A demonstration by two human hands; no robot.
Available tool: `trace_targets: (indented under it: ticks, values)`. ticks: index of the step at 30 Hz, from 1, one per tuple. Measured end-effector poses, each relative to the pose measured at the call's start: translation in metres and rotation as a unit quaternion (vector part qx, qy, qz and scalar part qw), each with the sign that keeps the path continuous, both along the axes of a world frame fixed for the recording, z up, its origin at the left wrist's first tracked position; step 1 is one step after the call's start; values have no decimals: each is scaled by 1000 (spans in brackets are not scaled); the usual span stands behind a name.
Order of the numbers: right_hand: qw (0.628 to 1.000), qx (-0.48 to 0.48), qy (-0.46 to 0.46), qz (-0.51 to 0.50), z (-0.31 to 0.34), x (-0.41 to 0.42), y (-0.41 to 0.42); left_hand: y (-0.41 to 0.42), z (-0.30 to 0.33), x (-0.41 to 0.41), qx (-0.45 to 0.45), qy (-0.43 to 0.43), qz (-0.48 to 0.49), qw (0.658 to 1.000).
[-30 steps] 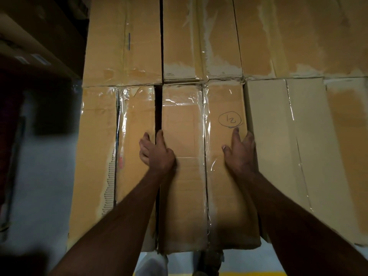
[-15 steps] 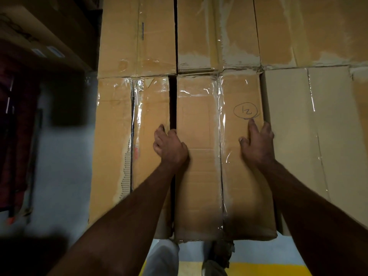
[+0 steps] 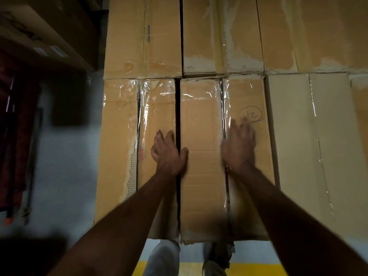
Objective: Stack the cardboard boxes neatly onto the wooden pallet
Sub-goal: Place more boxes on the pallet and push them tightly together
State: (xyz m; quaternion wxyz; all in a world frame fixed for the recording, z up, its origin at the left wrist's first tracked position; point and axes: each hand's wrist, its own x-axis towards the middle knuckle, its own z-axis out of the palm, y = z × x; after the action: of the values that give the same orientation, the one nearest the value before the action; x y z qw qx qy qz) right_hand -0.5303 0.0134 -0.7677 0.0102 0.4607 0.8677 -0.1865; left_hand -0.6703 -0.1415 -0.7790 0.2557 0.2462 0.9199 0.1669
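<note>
- The box marked "12" [image 3: 211,160] is a long carton of brown corrugated cardboard, with clear shiny tape along its middle seam and wrinkled film near its far end. It lies flat in the near row of a layer of similar boxes.
- Just left of this box, across a narrow dark gap [image 3: 177,120], lies the left neighbour box [image 3: 139,148], also brown; its paper skin is torn along one edge and the ribbed core shows.
- Just right of the marked box lies a paler box [image 3: 310,148], smooth and dull, with a thin tape line.
- Behind the marked box stand the far-row boxes [image 3: 199,36], with whitish patches where tape was pulled off.
- The left hand [image 3: 168,151] rests at the gap, fingers flat on the neighbour box, thumb on the marked box, holding nothing.
- The right hand [image 3: 239,144] is blurred; it lies on the marked box below the circled number, fingers spread and rather straight.
- Compared with half a second ago, the right hand has moved toward the middle seam, while the left hand stays at the gap.
- The pallet itself I cannot see.
</note>
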Motion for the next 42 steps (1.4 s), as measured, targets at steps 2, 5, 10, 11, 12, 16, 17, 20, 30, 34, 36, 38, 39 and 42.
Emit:
trace_targets:
  ticks: [2,5,10,11,12,16,17,20,30,34,36,38,39,42]
  values:
    - [995,-25,46,82,4,-40,-37,-20,2,-17,6,25,67,997]
    - [980,-75,82,164,6,-102,-76,-50,2,-61,-23,91,124,988]
    - [988,-135,45,53,4,-174,-86,-81,-1,-134,-91,79,174,977]
    - [992,-122,29,25,4,-183,-83,-82,-2,-143,-85,57,180,978]
    - [993,-114,16,1,4,-190,-82,-81,-3,-149,-72,39,184,980]
    - [986,-163,1,-44,-1,-210,-82,-79,-4,-152,-46,24,192,980]
    - [982,-175,11,-65,-1,-214,-82,-80,-4,-151,-45,30,188,981]
    - [978,-169,29,-115,1,-221,-77,-82,-5,-150,-32,31,178,983]
    - [985,-121,-11,-119,2,-221,-82,-79,-5,-143,-19,22,166,986]
    - [988,-112,-54,-89,-6,-223,-96,-71,-8,-139,-62,32,167,983]
    - [988,-111,-74,-72,-9,-222,-102,-59,-8,-135,-98,25,195,976]
    - [993,-85,-70,-45,-7,-216,-104,-43,-7,-133,-109,31,212,971]
    - [996,-60,-54,-26,-6,-213,-101,-34,-8,-134,-104,42,202,973]
    - [1000,11,4,19,-8,-208,-72,0,-6,-145,-77,86,75,990]
